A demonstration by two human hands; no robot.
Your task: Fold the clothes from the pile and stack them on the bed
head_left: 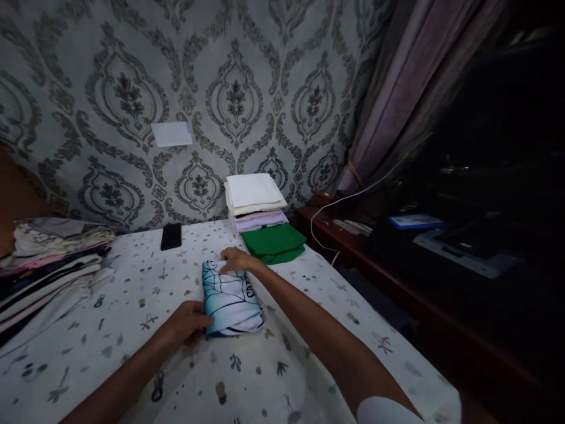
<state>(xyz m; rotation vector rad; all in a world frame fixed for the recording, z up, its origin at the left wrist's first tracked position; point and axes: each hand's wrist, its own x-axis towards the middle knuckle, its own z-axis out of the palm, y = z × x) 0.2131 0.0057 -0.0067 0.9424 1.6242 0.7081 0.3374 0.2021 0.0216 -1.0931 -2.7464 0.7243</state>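
Observation:
A folded white and teal T-shirt (232,300) with a black web print and dark lettering lies on the patterned bedsheet. My left hand (192,321) grips its lower left edge, thumb on top and the other fingers partly hidden. Reaching across the shirt, my right hand (236,259) has its fingers closed on the far edge. Just beyond that hand, a folded green cloth (274,242) rests on the bed. It sits in front of a stack of folded clothes (256,193) with white ones on top.
A black phone (171,237) lies near the wall. At the left stands another pile of folded clothes (53,259). A white cable (342,203) loops beside the bed's right edge, near a dark wooden ledge (366,253) and a purple curtain (410,88).

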